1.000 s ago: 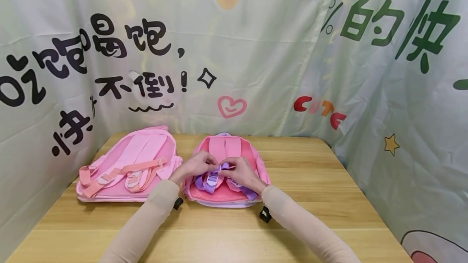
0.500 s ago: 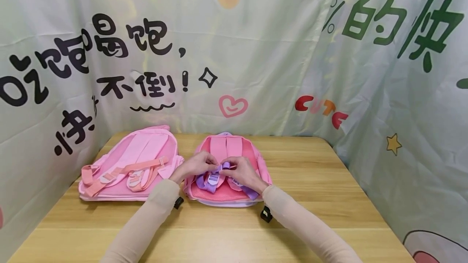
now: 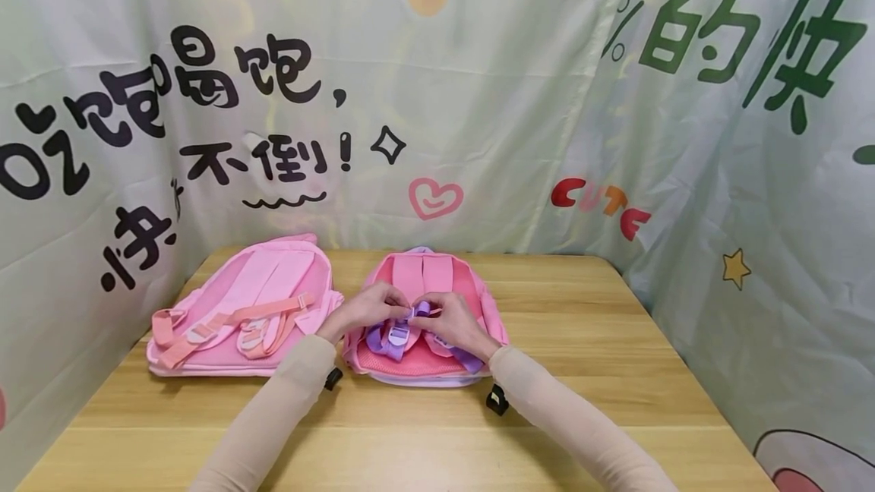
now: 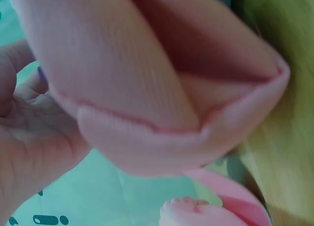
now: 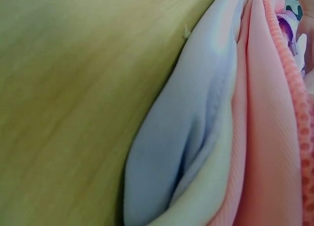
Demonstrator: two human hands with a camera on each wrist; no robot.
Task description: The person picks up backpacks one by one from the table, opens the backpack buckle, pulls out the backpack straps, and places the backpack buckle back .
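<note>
A pink backpack (image 3: 402, 272) lies on the table with its strap side up. Over its middle, my left hand (image 3: 371, 307) and right hand (image 3: 453, 319) meet, thumbs and fingertips pinching a purple webbing strap (image 3: 423, 310) close to a small buckle, which the fingers partly hide. A second, pale buckle (image 3: 399, 335) hangs just below the left fingers. In the left wrist view the backpack's pink side (image 4: 108, 59) covers most of my left hand (image 4: 37, 133). The right wrist view mostly holds the backpack's pink and lavender edge (image 5: 171, 128), with purple strap (image 5: 287, 27) at the upper right.
Left of it lies another pink backpack (image 3: 266, 272) with coral straps (image 3: 270, 310), close beside my left wrist. The wooden table (image 3: 581, 370) extends to the right and front. A printed fabric curtain (image 3: 492, 112) encloses the back and sides.
The head view shifted very slightly. Both hands keep their pinch on the purple strap in the same spot, with only tiny finger movement; both backpacks stay in place.
</note>
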